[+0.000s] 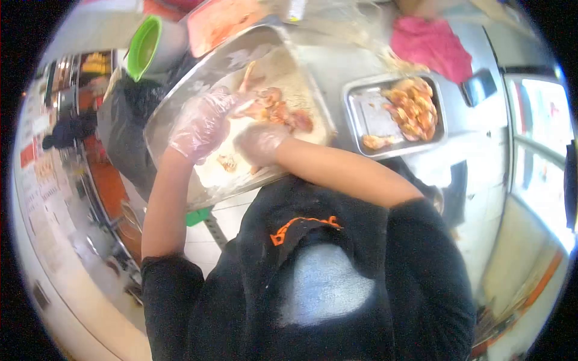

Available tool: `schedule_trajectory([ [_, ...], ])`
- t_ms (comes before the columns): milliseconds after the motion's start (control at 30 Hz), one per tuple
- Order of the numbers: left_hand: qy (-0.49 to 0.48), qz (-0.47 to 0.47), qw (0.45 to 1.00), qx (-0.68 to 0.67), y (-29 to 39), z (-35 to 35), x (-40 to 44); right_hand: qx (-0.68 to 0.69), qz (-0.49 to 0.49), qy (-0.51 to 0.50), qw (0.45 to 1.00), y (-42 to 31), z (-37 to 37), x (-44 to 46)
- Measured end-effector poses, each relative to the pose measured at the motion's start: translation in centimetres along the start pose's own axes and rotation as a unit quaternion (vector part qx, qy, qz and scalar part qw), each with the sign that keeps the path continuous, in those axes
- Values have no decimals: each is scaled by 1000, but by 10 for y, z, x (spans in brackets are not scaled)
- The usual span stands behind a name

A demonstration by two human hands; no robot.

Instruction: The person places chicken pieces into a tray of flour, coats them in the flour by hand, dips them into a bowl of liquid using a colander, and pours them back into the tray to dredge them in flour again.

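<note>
Both my hands wear clear plastic gloves and are inside a large metal pan (313, 99) with white flour (211, 171) in it. My left hand (201, 123) is at the pan's left side, fingers bent toward raw chicken pieces (274, 111); its fingertips are hidden, so a grip does not show. Lower and nearer to me, my right hand (262, 144) is smeared by motion, down at the flour just below the chicken. One chicken piece (248, 75) sticks up beyond my left hand. A small floured piece (227, 162) lies between my hands and the near edge.
To the right stands a smaller metal tray (355, 120) with several marinated chicken pieces (414, 108). Behind it are a pink cloth (433, 48) and a dark phone-like object (478, 88). A green-rimmed container (144, 51) and a black plastic bag (129, 120) are at the left.
</note>
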State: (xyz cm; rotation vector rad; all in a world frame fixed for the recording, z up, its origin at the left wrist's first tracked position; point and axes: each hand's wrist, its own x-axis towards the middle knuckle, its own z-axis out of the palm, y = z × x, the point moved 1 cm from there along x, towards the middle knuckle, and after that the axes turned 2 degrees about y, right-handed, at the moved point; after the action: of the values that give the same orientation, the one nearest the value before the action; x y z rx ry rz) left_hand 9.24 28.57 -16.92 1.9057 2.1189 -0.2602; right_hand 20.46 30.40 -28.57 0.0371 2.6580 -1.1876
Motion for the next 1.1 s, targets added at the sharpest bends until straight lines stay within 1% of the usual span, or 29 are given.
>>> schedule_trajectory([
  [67,58,49,995,-59,-21,1,-30,34,64,30,997,-5,-9,-3],
  [100,75,1,989,-127,-32,2,-46,-32,72,26,997,-13,-26,-9],
  [133,90,-12,987,-134,-52,9,-59,-100,78,23,992,-19,-42,-14],
  [167,53,-76,979,-184,-77,24,-75,-109,115,130,979,-2,-34,-14],
  [200,15,-139,962,-235,-99,42,-89,-114,145,237,954,19,-23,-12],
  [233,-91,-245,932,-252,-120,59,-95,-94,213,225,946,32,-26,-7],
  [267,-199,-341,879,-267,-139,80,-103,-73,281,214,933,44,-28,0],
  [300,-193,-346,876,-276,-160,132,-122,128,267,305,905,63,-19,10],
  [333,-154,-300,900,-275,-185,199,-142,316,225,396,832,80,-10,19],
  [367,-163,-244,921,-255,-188,218,-142,401,224,402,792,85,-13,27],
  [400,-166,-188,939,-234,-184,220,-140,431,237,379,784,79,-22,32],
  [433,-214,-123,950,-194,-169,229,-125,440,255,347,788,71,-30,37],
  [467,-269,-206,873,-351,-139,176,-109,434,277,313,798,58,-40,42],
  [533,-315,-272,758,-502,-125,151,-108,410,332,232,817,17,-62,50],
  [567,-214,-156,842,-471,-129,184,-107,399,356,192,823,-3,-68,53],
  [600,-160,-96,871,-455,-128,191,-105,396,371,156,825,-15,-69,56],
  [633,-101,-39,895,-432,-127,198,-103,396,390,122,822,-25,-68,59],
  [700,-63,10,920,-386,-103,175,-82,470,320,84,819,35,-7,63],
  [733,-60,14,919,-390,-96,197,-70,542,241,49,803,55,13,65],
  [767,-2,68,829,-555,-87,234,-53,550,266,40,791,44,13,71],
  [800,26,91,769,-632,-85,239,-49,548,270,43,791,43,21,76],
  [833,50,121,702,-700,-83,243,-45,553,301,87,772,46,32,80],
  [867,53,64,690,-719,-88,218,-53,599,279,106,743,41,35,78],
  [900,51,36,682,-729,-95,195,-59,643,254,123,712,36,37,77],
  [933,49,7,673,-738,-103,172,-65,645,259,125,708,21,31,77],
  [1000,132,-18,599,-790,-122,144,-72,585,207,247,744,-21,5,83],
  [1033,129,-19,597,-792,-129,149,-73,546,228,261,763,-36,-4,87],
  [1067,163,-17,595,-787,-139,153,-76,505,250,273,780,-51,-13,91],
  [1100,198,-15,594,-780,-150,157,-80,401,197,280,850,-50,-14,97],
])
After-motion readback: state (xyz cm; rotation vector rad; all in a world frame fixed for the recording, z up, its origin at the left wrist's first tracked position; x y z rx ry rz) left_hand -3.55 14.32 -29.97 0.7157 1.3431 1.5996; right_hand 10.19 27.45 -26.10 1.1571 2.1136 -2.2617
